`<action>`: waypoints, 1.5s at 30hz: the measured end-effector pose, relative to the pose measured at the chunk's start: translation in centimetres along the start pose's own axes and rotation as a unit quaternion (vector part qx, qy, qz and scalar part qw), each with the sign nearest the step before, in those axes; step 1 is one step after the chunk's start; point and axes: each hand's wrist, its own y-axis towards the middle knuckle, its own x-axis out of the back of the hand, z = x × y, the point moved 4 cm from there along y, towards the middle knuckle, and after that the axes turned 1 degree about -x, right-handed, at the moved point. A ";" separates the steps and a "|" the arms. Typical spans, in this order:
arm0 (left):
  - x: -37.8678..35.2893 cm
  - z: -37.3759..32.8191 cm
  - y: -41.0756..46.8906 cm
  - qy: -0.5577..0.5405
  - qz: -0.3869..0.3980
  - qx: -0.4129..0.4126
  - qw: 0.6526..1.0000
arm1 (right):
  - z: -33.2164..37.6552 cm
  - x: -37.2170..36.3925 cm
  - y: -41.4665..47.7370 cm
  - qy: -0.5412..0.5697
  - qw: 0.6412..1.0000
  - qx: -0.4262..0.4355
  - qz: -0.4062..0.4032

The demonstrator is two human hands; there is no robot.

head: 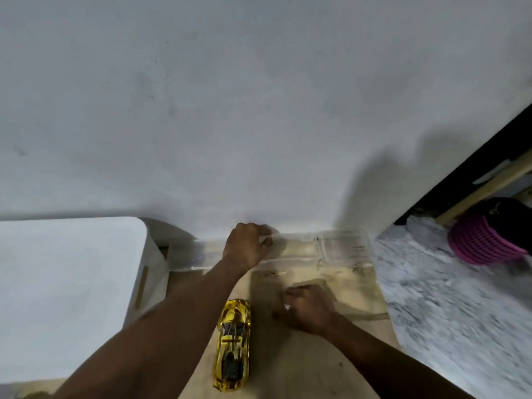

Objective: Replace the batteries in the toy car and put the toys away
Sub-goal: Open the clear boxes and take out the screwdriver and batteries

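Note:
A shiny gold and black toy car [232, 345] stands on a light wooden surface [290, 367], nose pointing away from me, between my two forearms. My left hand [247, 246] is closed on the far rim of a clear plastic container [342, 246] that sits against the white wall. My right hand [309, 308] rests as a fist on the wood just right of the car, a ring on one finger. Whether it holds anything is hidden. No batteries show.
A white rounded-corner box or appliance [69, 295] fills the left. Speckled grey floor [460, 312] lies to the right, with a purple ribbed basket [483, 240] beside a dark door frame. The white wall stands close ahead.

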 end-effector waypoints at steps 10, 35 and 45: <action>-1.8 0.9 -3.8 0.086 0.099 -0.074 0.989 | -0.1 -2.2 -3.9 -0.098 0.993 -0.055 0.025; -2.3 0.2 -4.1 0.241 0.142 -0.131 0.951 | -5.9 2.5 3.4 -0.016 0.986 -0.122 0.113; 4.3 7.3 -5.5 0.310 0.126 0.011 0.942 | 1.5 1.6 10.9 0.046 0.995 0.003 0.093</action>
